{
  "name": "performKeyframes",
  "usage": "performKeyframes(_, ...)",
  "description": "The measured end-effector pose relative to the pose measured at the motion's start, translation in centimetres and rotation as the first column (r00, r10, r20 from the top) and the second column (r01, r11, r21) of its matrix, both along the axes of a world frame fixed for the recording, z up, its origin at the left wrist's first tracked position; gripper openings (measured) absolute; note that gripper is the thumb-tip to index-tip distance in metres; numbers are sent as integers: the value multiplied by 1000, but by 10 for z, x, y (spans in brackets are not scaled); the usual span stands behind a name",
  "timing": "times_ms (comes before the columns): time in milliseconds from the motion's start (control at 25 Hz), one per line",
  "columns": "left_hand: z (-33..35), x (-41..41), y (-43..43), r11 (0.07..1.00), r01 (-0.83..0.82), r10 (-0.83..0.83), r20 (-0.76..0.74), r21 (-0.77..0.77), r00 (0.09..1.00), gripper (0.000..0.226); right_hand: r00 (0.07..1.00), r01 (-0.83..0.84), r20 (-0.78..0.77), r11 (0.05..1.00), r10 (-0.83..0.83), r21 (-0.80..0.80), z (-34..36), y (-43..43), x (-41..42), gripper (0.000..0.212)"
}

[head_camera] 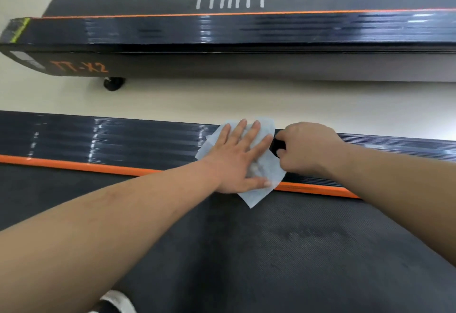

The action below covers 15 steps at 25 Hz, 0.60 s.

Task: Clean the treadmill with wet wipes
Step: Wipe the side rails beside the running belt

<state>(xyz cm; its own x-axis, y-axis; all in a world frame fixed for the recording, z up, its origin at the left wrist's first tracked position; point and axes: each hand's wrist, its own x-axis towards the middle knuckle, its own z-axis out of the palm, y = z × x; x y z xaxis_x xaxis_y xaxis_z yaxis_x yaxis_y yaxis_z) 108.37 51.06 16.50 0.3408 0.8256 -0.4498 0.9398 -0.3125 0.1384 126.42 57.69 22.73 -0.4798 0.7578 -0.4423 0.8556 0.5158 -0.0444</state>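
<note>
A white wet wipe (261, 189) lies spread on the ribbed black side rail (111, 140) of the near treadmill, overlapping its orange edge strip (74, 164). My left hand (237, 157) presses flat on the wipe with fingers straight and spread. Just to its right, my right hand (308, 150) is curled around a small black object (277, 146) on the rail; what the object is cannot be told. The dark textured running belt (271, 251) fills the lower part of the view.
A second treadmill (222, 41) marked with orange lettering stands parallel beyond a strip of cream floor (222, 95), with a small black wheel (113, 83) under its left end. A shoe (113, 303) shows at the bottom edge.
</note>
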Motion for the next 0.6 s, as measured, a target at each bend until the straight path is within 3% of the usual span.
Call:
performKeyframes(160, -18, -15, -7, 989, 41, -50, 60, 144, 997, 101, 966, 236, -124, 969, -226, 69, -10, -17, -38, 11)
performKeyframes(400, -27, -117, -31, 973, 24, -29, 15, 231, 999, 102, 967, 128, -237, 980, -90, 153, -35, -40, -119, 34)
performKeyframes(600, -28, -206, -52, 964, -113, 124, -30, 240, 992, 106, 964, 191, -212, 974, -162, 124, -35, -44, -152, 42)
